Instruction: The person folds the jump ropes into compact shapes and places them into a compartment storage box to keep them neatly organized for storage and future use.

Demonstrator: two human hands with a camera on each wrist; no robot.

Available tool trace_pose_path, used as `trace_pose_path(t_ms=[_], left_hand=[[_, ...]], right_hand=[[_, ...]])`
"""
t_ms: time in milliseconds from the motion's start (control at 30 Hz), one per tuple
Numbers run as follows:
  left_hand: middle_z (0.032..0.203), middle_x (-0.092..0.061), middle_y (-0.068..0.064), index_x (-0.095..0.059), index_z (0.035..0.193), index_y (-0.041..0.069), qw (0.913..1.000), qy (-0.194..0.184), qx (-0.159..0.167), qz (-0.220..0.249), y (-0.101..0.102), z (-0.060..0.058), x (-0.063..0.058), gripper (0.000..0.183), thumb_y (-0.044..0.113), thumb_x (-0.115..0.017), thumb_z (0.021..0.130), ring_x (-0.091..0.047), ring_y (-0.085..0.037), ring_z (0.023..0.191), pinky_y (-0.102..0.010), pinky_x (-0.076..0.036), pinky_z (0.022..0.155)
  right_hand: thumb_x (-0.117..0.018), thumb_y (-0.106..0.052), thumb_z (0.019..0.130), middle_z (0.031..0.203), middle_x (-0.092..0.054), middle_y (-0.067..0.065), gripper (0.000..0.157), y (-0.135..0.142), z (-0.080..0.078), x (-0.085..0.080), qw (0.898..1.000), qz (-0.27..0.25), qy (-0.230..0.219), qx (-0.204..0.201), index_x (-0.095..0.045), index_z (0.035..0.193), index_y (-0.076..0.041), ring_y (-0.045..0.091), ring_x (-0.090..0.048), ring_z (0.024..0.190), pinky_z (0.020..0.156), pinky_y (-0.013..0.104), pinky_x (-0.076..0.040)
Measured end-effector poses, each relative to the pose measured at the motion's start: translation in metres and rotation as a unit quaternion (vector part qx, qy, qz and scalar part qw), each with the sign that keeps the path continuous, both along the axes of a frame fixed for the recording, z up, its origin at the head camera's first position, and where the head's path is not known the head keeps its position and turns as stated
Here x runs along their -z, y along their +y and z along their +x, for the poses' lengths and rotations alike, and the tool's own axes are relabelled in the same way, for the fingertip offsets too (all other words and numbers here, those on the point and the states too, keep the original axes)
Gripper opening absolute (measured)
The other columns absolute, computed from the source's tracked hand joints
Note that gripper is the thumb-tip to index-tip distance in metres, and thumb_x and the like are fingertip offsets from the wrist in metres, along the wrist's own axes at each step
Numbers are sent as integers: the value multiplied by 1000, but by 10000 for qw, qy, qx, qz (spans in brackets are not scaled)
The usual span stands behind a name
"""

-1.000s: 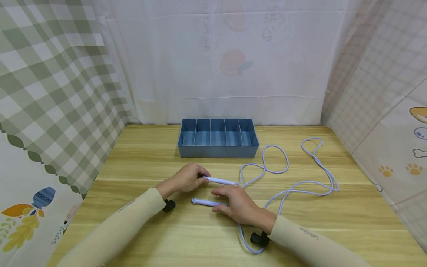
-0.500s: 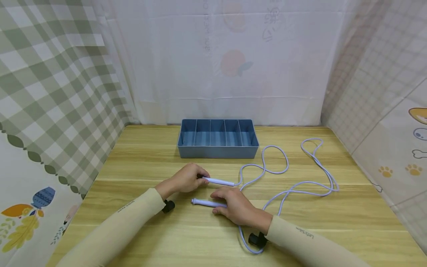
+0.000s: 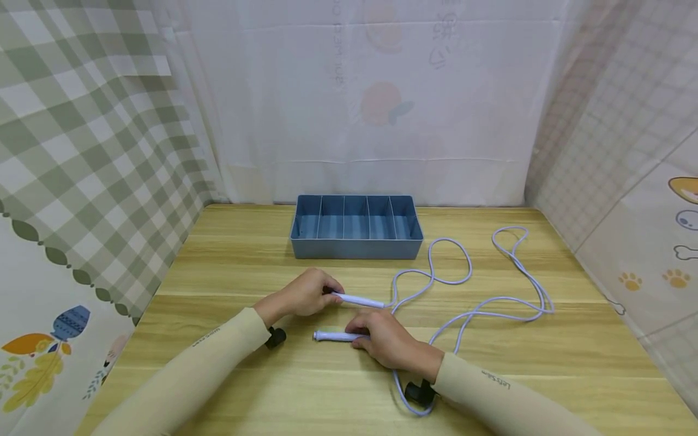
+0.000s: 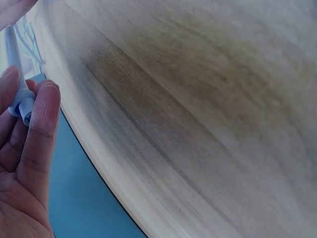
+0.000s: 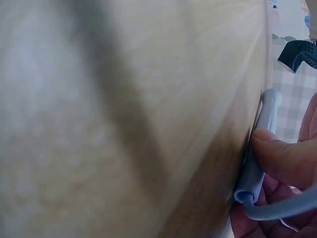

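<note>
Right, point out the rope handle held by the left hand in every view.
Head: the left-hand handle is below centre, extending rightward from the left hand.
Left wrist: at the left edge, upper half, running down between the fingers.
Right wrist: not in it; the other handle, in the right hand, is.
Shared landmark: the wooden tabletop.

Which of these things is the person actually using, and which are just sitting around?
In use, judging by the hands:
far handle, pinched by the left hand
near handle, pinched by the right hand
cord, joined to both handles

Apparently just there:
blue box, untouched, role unclear
back curtain
table, only a work surface
</note>
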State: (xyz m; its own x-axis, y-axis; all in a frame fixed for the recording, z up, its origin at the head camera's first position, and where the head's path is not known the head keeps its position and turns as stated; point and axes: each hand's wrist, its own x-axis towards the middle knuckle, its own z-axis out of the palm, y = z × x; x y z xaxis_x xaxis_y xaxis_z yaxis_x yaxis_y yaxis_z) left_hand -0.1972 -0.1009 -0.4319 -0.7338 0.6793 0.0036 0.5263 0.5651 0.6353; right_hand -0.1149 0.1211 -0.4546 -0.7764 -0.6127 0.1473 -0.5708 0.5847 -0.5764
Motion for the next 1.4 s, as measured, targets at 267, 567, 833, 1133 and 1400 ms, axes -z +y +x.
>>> trace_pose_path(t_ms=[267, 567, 833, 1133, 1400], left_hand=[[98, -76, 4, -80, 101, 10, 9998, -186, 61, 49, -1, 0, 1, 10, 16, -73, 97, -66, -9, 91, -30, -55, 81], [78, -72, -1, -78, 96, 5, 9933, -1123, 26, 277, -2, 0, 4, 13, 13, -68, 100, -61, -8, 69, -26, -53, 64], [78, -73, -6, -76, 95, -2, 9783, -1938, 14, 738, -2, 3, -1, 19, 12, -65, 102, -68, -14, 69, -33, -60, 65], [81, -71, -3, -74, 100, 0, 9655, -2415, 153, 965, -4, 2, -3, 19, 13, -61, 104, -65, -14, 69, -33, -58, 62], [86, -70, -18, -63, 103, 0, 9355, -3342, 510, 1026, -4, 5, -8, 19, 14, -51, 109, -65, -17, 65, -30, -55, 59]], right_hand=[[-81, -4, 85, 96, -74, -6, 15, 1, 1, -5, 9999, 1, 166, -24, -79, 99, -11, 10, -67, 96, 85, 29, -55], [-82, -3, 84, 95, -72, -6, 18, 5, 1, -16, 9977, -255, 611, 155, -80, 99, -13, 9, -63, 90, 80, 29, -53], [-85, -4, 80, 92, -70, -8, 22, 12, -2, -20, 9902, -334, 1266, 479, -82, 97, -16, 8, -63, 84, 74, 28, -53], [-87, -3, 78, 90, -70, -5, 22, 17, -5, -25, 9855, -511, 1488, 640, -82, 96, -15, 10, -64, 81, 72, 29, -54], [-86, 0, 78, 90, -70, -4, 22, 17, -6, -26, 9844, -470, 1544, 697, -82, 96, -13, 12, -63, 83, 73, 30, -54]])
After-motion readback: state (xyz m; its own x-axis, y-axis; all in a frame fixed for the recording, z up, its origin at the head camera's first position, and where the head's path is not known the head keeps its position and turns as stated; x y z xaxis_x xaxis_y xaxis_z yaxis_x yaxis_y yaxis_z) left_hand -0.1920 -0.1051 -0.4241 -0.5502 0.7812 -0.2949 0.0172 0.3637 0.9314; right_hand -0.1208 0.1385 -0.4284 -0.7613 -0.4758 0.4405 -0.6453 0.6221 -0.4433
